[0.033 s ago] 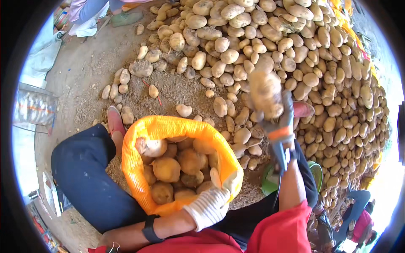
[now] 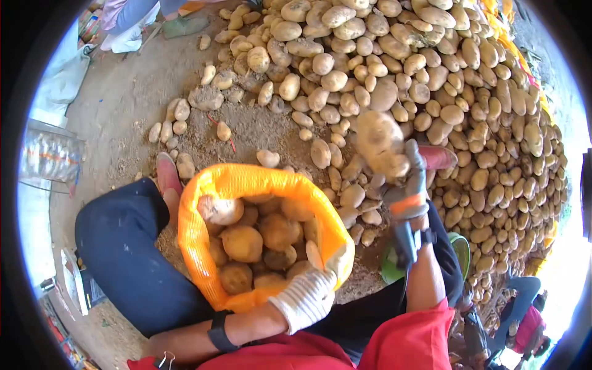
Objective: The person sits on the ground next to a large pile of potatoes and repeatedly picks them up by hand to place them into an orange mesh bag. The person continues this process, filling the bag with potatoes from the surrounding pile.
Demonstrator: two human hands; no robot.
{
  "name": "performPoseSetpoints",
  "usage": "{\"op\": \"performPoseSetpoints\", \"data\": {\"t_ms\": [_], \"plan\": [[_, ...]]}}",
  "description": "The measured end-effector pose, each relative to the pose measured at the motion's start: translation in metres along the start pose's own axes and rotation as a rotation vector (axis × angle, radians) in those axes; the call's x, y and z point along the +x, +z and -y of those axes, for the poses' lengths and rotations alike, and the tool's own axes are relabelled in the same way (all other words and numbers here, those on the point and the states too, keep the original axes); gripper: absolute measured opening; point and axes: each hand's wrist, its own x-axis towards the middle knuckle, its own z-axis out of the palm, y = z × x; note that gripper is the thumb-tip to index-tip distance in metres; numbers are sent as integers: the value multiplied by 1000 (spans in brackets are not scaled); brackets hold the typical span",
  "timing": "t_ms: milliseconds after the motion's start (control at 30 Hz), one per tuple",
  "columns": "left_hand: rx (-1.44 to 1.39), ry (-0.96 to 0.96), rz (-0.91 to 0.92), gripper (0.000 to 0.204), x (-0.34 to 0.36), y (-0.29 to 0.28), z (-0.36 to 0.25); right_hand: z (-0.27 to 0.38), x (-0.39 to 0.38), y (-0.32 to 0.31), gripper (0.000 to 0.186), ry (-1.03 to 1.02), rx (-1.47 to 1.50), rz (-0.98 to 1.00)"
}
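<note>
An orange mesh sack (image 2: 196, 259) stands between my legs with its mouth open and its rim rolled outward. Several large potatoes (image 2: 242, 244) lie inside it. My left hand (image 2: 305, 300), in a white ribbed glove, is closed on the sack's near right rim. To the right of the sack, my right hand (image 2: 409, 185) wears a grey glove with an orange cuff. It grips a big, knobby, soil-dusted potato (image 2: 377, 140) held up in front of the pile; part of the fingers is hidden behind it.
A large heap of potatoes (image 2: 481, 129) fills the far and right side. Loose potatoes (image 2: 267, 158) lie on the dirt floor beyond the sack. A green basin (image 2: 459, 250) sits by my right leg. Other people (image 2: 524, 320) are at the lower right; another person's shoe (image 2: 185, 26) shows far left.
My right hand has shifted slightly with the potato, which has moved a little left and looks less blurred. My left hand stays on the sack's rim.
</note>
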Motion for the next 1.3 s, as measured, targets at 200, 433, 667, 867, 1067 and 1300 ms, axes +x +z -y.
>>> {"op": "performPoseSetpoints", "data": {"t_ms": [200, 433, 667, 867, 1067, 1300], "plan": [[222, 94, 41, 33, 7, 34, 7, -11, -76, 19, 68, -58, -354, 311], [133, 53, 408, 41, 25, 4, -32, -29, -119, 149, 63, -382, -1789, 1016], [-61, 184, -173, 40, 25, 54, -23, -97, -87, 138, 38, -66, -2698, 1336], [49, 38, 183, 41, 25, 23, -32, -95, -84, 127, 33, -136, -2738, 1226], [442, 82, -122, 42, 21, 28, -37, -72, -72, 102, 25, -165, -2459, 1198], [419, 173, -123, 42, 17, 46, -27, -90, -80, 125, 16, 61, -2630, 1047]]}}
